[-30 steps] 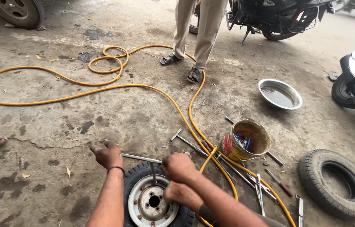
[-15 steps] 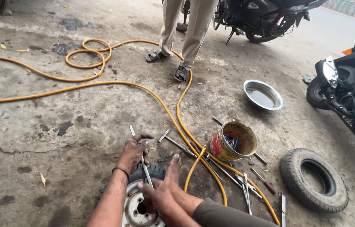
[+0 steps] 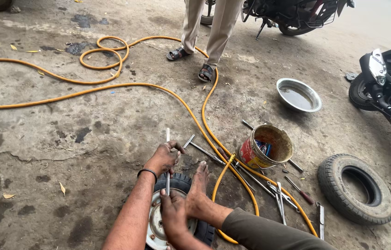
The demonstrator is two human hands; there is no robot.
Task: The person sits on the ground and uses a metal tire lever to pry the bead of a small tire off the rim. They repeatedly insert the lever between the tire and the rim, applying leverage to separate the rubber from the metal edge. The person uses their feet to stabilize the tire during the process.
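Concrete floor (image 3: 66, 139): hose (image 3: 112, 86), tools (image 3: 279, 194), tyre (image 3: 356, 189).

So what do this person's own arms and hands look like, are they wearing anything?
Both arms are bare, with no sleeves or gloves in view. The left hand has a thin black band around its wrist. The right hand wears nothing that shows.

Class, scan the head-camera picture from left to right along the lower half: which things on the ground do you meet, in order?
Small wheel with black tyre and white rim → rusty red tin bucket → loose black rubber tyre.
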